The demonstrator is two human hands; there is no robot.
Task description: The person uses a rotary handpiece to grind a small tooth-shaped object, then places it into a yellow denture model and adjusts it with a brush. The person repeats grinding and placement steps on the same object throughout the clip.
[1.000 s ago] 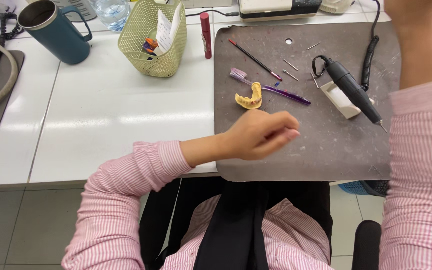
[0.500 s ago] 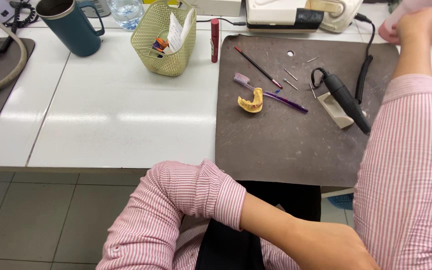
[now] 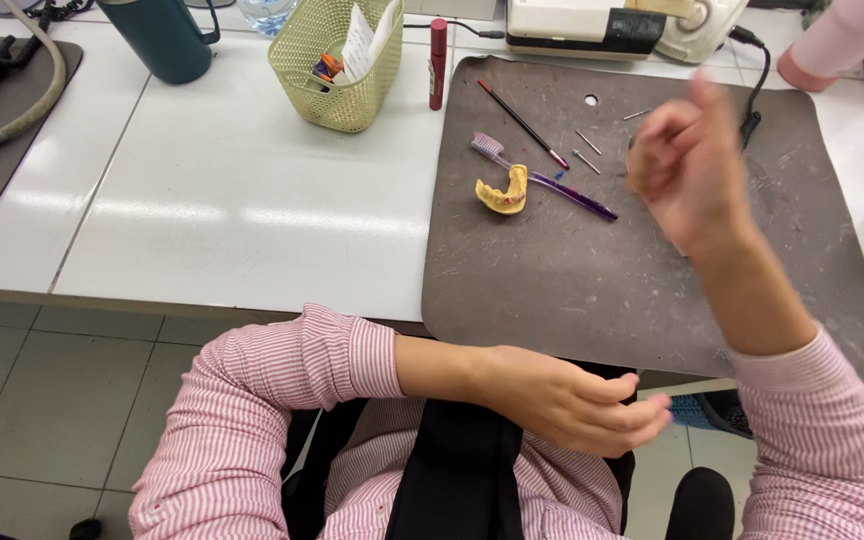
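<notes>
Fingers: right hand (image 3: 687, 165) blurred, loosely curled above the grey mat (image 3: 552, 290), grip unclear; left hand (image 3: 577, 400) relaxed, holding nothing, over the lap.
Nearest things: yellow dental cast (image 3: 504, 192) touching purple toothbrush (image 3: 542, 177), left of the right hand.
Around: thin brush (image 3: 524, 125), green basket (image 3: 337, 65), teal mug (image 3: 164, 38).
</notes>
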